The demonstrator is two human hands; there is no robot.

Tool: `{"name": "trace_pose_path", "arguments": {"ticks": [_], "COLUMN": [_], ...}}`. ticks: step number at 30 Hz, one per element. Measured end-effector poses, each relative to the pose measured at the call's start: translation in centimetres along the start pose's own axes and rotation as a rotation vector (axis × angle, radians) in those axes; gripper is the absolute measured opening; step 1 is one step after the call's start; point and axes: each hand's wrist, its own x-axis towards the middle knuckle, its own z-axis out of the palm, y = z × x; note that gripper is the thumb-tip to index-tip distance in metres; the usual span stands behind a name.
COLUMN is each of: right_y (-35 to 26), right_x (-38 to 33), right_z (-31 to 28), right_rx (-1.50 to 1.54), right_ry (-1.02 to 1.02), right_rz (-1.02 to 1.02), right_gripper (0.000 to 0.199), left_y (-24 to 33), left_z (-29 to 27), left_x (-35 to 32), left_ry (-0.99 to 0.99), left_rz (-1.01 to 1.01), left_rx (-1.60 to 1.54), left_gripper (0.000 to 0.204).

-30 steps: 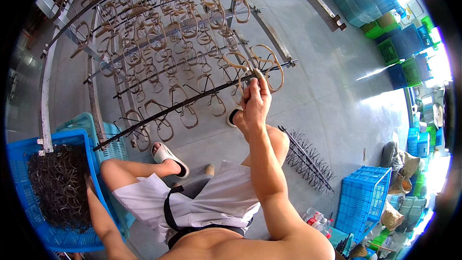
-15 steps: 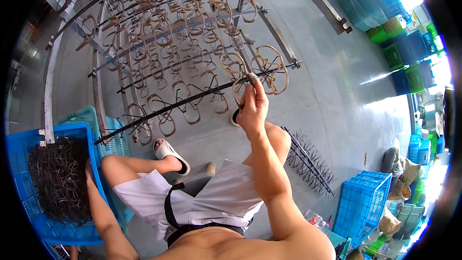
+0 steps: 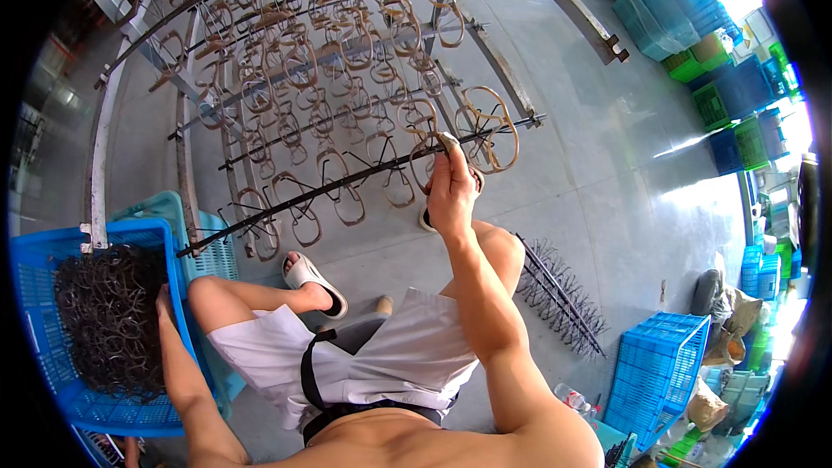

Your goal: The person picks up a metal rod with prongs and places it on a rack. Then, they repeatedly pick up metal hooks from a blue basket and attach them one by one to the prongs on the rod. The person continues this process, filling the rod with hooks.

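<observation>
- The left hand (image 3: 163,302) reaches into a big blue plastic crate (image 3: 35,295) at the person's left side. It rests at the edge of a dark pile of thin loop-shaped frames (image 3: 108,325). I cannot tell if its fingers are open or closed.
- The person sits with bare knees up, one foot in a white sandal (image 3: 314,282) on the grey floor (image 3: 624,199).
- The right hand (image 3: 451,186) is lifted up in front, its fingers pinched tight on a pale brown loop-shaped frame (image 3: 425,156).
- That frame hangs on a long dark metal bar with hooks (image 3: 347,180).
- Farther off, many more brown loops hang in rows on a grey metal rack (image 3: 182,165).
- Blue and green crates (image 3: 737,95) are stacked far on the right.
</observation>
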Motion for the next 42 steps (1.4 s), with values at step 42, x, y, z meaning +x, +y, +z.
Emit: {"name": "trace_pose_path", "arguments": {"ticks": [42], "right_y": [-10.5], "right_x": [-10.9], "right_z": [10.2], "right_rx": [0.338], "right_ry": [-0.306], "right_rz": [0.095], "right_gripper": [0.021], "left_y": [5.7], "left_z": [-1.9], "left_x": [-24.4], "left_ry": [0.658], "left_rz": [0.910], "left_rx": [0.516], "left_gripper": [0.038]}}
